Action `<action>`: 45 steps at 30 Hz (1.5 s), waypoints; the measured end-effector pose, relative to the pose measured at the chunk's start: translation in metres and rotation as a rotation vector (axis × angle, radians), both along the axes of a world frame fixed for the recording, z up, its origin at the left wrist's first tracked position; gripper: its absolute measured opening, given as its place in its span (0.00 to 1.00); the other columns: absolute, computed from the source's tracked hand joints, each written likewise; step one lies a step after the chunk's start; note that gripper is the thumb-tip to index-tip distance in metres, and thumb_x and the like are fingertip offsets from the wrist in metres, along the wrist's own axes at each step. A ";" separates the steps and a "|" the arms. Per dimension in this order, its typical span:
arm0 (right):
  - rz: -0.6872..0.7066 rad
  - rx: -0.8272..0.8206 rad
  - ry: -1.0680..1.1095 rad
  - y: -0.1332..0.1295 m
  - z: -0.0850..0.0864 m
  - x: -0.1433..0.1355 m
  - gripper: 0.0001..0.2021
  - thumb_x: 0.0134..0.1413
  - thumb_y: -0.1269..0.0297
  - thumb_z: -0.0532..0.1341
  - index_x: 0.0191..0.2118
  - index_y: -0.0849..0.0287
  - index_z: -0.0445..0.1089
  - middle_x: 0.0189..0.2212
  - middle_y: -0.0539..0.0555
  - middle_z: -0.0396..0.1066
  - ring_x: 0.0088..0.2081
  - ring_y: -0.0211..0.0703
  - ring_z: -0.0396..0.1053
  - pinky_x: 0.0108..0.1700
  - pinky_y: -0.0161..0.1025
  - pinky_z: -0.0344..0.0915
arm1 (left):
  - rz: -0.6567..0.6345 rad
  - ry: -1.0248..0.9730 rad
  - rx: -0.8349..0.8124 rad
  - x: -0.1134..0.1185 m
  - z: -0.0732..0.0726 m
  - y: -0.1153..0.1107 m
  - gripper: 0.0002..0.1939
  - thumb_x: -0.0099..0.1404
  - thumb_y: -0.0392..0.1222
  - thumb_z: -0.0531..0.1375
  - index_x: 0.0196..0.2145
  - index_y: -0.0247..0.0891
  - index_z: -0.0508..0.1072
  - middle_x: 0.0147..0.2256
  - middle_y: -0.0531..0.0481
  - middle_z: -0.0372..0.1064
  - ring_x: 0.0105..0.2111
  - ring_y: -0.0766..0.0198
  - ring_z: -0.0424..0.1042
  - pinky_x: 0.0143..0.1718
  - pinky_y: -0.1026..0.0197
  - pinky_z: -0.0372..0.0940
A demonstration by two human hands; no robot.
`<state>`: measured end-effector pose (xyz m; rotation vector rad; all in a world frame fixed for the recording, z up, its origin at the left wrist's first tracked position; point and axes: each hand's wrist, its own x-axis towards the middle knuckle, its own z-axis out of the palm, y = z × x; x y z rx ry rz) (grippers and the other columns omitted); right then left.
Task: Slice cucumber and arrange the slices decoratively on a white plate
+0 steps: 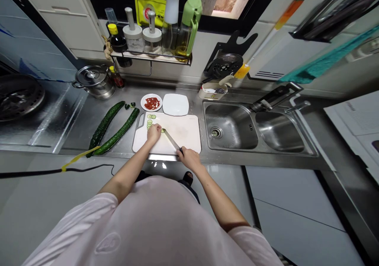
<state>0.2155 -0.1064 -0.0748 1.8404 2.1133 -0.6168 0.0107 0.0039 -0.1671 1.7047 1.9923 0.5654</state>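
Observation:
My right hand [190, 158] is closed round the black handle of a knife [172, 139], whose blade points up and left across the white cutting board [186, 133]. At the blade's tip is a small green cucumber piece [163, 130]. My left hand [154, 133] rests on the board just left of the tip, fingers bent together; what they hold, if anything, is too small to tell. Several thin cucumber slices [149, 123] lie beyond and beside my left hand. Left of the board lie two long dark green cucumbers [120, 133], with small cut ends [132, 105] behind them.
Behind the board stand a plate of chopped red pieces [152, 102] and a white plate [175, 104]. A double sink [231, 126] is to the right. A steel pot [94, 82] stands back left, below a shelf of bottles [154, 55]. A black cable [44, 172] crosses at left.

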 end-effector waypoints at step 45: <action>0.067 -0.093 0.006 0.014 -0.001 0.003 0.18 0.66 0.54 0.46 0.48 0.59 0.65 0.42 0.61 0.74 0.46 0.50 0.71 0.43 0.41 0.60 | 0.016 0.026 -0.050 0.001 0.007 0.002 0.11 0.62 0.36 0.53 0.38 0.41 0.74 0.39 0.46 0.73 0.40 0.58 0.70 0.43 0.60 0.61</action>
